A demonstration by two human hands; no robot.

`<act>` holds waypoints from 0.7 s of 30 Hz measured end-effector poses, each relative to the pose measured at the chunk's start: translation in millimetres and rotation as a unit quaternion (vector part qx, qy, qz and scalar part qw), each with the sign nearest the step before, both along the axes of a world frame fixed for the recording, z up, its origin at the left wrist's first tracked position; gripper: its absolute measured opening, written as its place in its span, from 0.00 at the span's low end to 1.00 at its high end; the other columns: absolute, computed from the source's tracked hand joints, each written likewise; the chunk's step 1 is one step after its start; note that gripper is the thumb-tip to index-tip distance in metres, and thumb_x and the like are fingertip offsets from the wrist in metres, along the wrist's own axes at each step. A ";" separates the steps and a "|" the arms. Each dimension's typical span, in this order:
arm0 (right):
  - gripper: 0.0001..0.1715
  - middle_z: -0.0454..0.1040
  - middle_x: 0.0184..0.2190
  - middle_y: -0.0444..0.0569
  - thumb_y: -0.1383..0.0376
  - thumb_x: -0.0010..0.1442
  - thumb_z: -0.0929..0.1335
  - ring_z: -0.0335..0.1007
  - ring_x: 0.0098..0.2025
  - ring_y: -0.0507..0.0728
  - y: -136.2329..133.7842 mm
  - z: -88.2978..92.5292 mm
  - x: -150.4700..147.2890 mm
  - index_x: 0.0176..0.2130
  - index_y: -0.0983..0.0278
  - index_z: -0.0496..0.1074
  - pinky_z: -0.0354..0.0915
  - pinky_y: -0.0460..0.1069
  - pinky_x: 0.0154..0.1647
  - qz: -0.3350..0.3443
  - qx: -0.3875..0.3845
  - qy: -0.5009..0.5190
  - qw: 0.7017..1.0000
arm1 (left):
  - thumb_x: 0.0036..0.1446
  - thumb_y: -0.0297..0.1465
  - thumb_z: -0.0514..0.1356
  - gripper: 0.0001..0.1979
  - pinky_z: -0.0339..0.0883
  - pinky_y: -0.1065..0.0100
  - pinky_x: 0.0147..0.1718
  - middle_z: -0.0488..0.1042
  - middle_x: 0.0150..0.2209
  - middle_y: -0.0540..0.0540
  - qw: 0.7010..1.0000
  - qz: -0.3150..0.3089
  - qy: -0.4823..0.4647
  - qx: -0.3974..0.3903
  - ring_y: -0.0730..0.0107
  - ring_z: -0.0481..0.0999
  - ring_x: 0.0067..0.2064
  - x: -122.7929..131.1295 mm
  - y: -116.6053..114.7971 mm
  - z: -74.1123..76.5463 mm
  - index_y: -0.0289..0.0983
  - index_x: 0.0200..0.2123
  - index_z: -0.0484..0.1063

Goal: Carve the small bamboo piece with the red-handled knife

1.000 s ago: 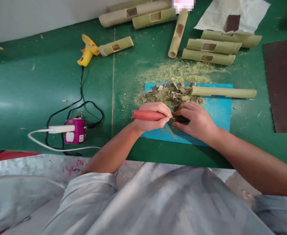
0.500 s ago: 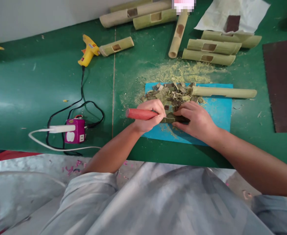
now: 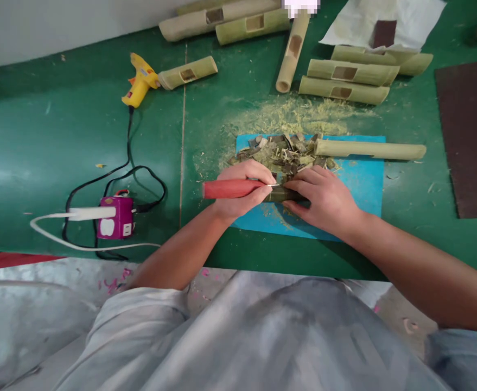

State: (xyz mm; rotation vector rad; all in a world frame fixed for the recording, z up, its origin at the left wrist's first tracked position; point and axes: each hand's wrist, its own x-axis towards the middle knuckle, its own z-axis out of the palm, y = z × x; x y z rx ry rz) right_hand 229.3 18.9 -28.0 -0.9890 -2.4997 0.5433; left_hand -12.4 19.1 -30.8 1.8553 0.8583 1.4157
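Note:
My left hand (image 3: 243,190) is closed round the red handle of a carving tool (image 3: 224,188) that lies level, its metal tip pointing right. That tip meets a short dark-green bamboo piece (image 3: 281,194), which my right hand (image 3: 323,200) grips and presses down on the blue cutting mat (image 3: 364,179). Most of the piece is hidden under my right fingers. A heap of bamboo chips (image 3: 282,152) lies just beyond both hands on the mat.
A long bamboo tube (image 3: 368,149) lies across the mat's far edge. More slotted bamboo tubes (image 3: 344,81) sit at the back. A yellow glue gun (image 3: 138,84) and purple power adapter (image 3: 114,224) with cables are left. Brown sheet (image 3: 468,136) at right.
My left hand has drawn the red-handled tool to the left, away from my right hand, so more of the bamboo piece shows. The right hand stays put.

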 end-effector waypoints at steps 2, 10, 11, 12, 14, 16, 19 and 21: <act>0.18 0.83 0.46 0.59 0.60 0.69 0.73 0.77 0.49 0.69 -1.8 2.3 -1.1 0.54 0.65 0.82 0.72 0.61 0.49 -0.003 0.006 -0.016 1.000 | 0.64 0.30 0.70 0.00 0.82 0.70 0.43 0.87 0.37 0.48 1.000 0.006 0.024 0.018 0.71 0.87 0.40 -0.6 -0.5 1.7 0.40 0.38 0.82; 0.11 0.81 0.43 0.58 0.62 0.69 0.72 0.75 0.47 0.67 -3.2 7.8 -1.6 0.47 0.66 0.81 0.68 0.59 0.46 -0.023 0.033 -0.023 0.999 | 0.63 0.31 0.74 0.06 0.82 0.63 0.50 0.85 0.42 0.51 0.988 0.113 0.067 0.076 0.70 0.87 0.45 -3.9 0.2 4.0 0.42 0.39 0.80; 0.12 0.82 0.43 0.59 0.61 0.71 0.71 0.75 0.47 0.67 -2.2 7.7 -1.4 0.47 0.66 0.82 0.68 0.59 0.46 -0.024 0.040 -0.028 0.999 | 0.62 0.32 0.75 0.07 0.81 0.63 0.51 0.85 0.42 0.51 0.987 0.120 0.069 0.085 0.69 0.86 0.46 -4.3 1.1 3.3 0.42 0.39 0.79; 0.13 0.82 0.44 0.59 0.60 0.72 0.69 0.75 0.47 0.66 -1.0 7.7 -1.1 0.47 0.65 0.82 0.67 0.59 0.46 -0.026 0.046 -0.036 0.998 | 0.61 0.33 0.75 0.09 0.81 0.63 0.51 0.85 0.43 0.51 0.986 0.123 0.068 0.092 0.69 0.86 0.46 -4.6 1.9 2.3 0.42 0.40 0.79; 0.16 0.83 0.44 0.59 0.60 0.75 0.67 0.75 0.47 0.67 1.5 8.4 -0.5 0.47 0.65 0.83 0.67 0.60 0.46 -0.026 0.052 -0.056 0.997 | 0.62 0.35 0.75 0.10 0.81 0.61 0.53 0.84 0.44 0.51 0.985 0.123 0.062 0.101 0.68 0.86 0.48 -4.5 2.7 0.1 0.43 0.42 0.78; 0.18 0.84 0.44 0.60 0.59 0.76 0.66 0.75 0.47 0.67 3.4 10.3 -0.1 0.47 0.65 0.84 0.67 0.60 0.46 -0.024 0.054 -0.074 0.996 | 0.64 0.36 0.73 0.10 0.80 0.61 0.54 0.84 0.45 0.50 0.987 0.120 0.050 0.094 0.68 0.86 0.49 -3.3 1.8 -1.6 0.43 0.46 0.78; 0.19 0.83 0.45 0.61 0.60 0.76 0.65 0.74 0.47 0.68 3.6 14.1 -0.7 0.47 0.64 0.84 0.66 0.60 0.45 -0.019 0.058 -0.089 0.994 | 0.67 0.38 0.70 0.10 0.80 0.62 0.52 0.84 0.45 0.48 0.989 0.121 0.048 0.071 0.68 0.85 0.48 -1.0 -1.5 -2.2 0.43 0.48 0.79; 0.20 0.83 0.46 0.62 0.61 0.75 0.64 0.73 0.47 0.67 2.6 15.5 -1.9 0.46 0.65 0.84 0.66 0.60 0.45 -0.023 0.063 -0.095 0.993 | 0.68 0.41 0.69 0.11 0.79 0.62 0.52 0.84 0.45 0.48 0.988 0.123 0.067 0.060 0.67 0.85 0.47 0.0 -3.1 -1.8 0.42 0.47 0.80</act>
